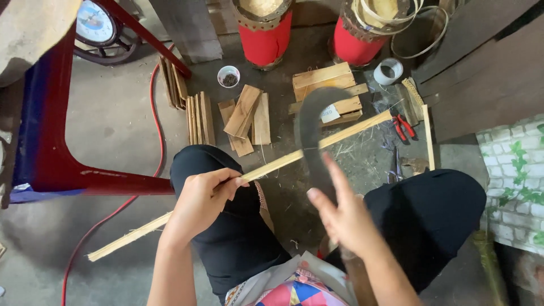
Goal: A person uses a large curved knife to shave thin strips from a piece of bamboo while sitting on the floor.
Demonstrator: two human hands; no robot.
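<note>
Your left hand (201, 199) is closed around a long pale bamboo strip (249, 174), thumb and fingers pinching it just above your left knee; the strip runs from low on the left, near the floor (113, 136), up across your lap to its far end by the red-handled pliers (402, 126). A dark curved blade (313, 136) lies across the strip about midway, touching or just over it, so the work looks to be in its middle: the left end of the strip is already frayed and thin, while the stretch right of the blade looks whole. Your right hand (343, 218) is blurred, fingers spread, and I cannot tell whether it grips the blade's handle. Beyond, short wooden slats (245, 113) lie stacked on the floor before two red drums (263, 28), apparently pieces already cut
</note>
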